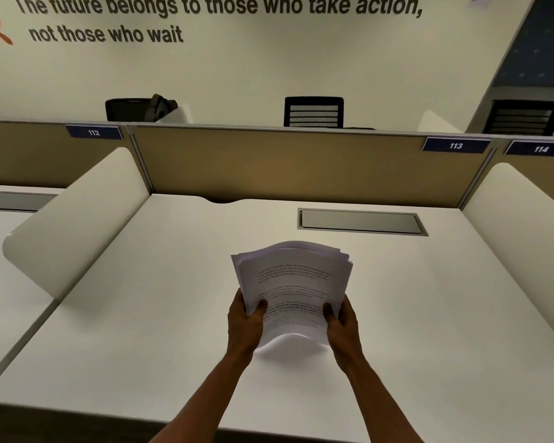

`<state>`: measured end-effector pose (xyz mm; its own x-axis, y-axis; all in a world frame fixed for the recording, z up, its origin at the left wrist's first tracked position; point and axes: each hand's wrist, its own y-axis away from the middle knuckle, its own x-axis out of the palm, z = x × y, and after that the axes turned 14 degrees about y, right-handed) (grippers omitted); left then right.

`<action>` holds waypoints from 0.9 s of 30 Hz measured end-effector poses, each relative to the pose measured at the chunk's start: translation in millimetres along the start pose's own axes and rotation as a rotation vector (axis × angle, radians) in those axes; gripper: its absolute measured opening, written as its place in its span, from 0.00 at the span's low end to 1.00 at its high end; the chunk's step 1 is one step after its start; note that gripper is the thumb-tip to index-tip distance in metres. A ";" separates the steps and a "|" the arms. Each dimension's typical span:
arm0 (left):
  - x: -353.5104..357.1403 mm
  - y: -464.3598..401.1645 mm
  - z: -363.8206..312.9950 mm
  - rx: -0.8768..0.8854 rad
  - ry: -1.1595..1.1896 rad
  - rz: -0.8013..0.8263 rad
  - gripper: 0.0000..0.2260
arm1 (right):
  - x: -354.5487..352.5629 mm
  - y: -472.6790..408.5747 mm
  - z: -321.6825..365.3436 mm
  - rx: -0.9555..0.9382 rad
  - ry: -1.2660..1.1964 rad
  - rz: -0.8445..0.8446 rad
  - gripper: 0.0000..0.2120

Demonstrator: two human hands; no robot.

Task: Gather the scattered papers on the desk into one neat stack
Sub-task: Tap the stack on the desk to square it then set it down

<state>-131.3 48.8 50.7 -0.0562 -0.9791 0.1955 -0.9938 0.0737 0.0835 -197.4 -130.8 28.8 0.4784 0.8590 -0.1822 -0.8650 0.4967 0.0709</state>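
A bundle of white printed papers (293, 282) is held over the middle of the white desk (141, 314). Its sheets are fanned and uneven along the far edge, and the near edge bows downward. My left hand (245, 319) grips the bundle's left side, thumb on top. On the right side, my right hand (341, 318) grips it the same way. I see no other loose sheet on the desk.
A grey cable flap (362, 222) is set into the desk behind the papers. White rounded dividers stand at the left (77, 219) and right (525, 238). A tan partition (301, 164) closes the back. The desk's front edge runs near my forearms.
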 end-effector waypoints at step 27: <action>-3.3 21.9 13.9 -0.090 -0.201 -0.060 0.16 | -3.3 16.9 -25.4 0.024 0.240 -0.028 0.17</action>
<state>-154.2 51.1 38.3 -0.0244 -0.9996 -0.0107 -0.9838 0.0221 0.1780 -217.4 -128.3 5.7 0.4496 0.7923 -0.4124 -0.8468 0.5249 0.0853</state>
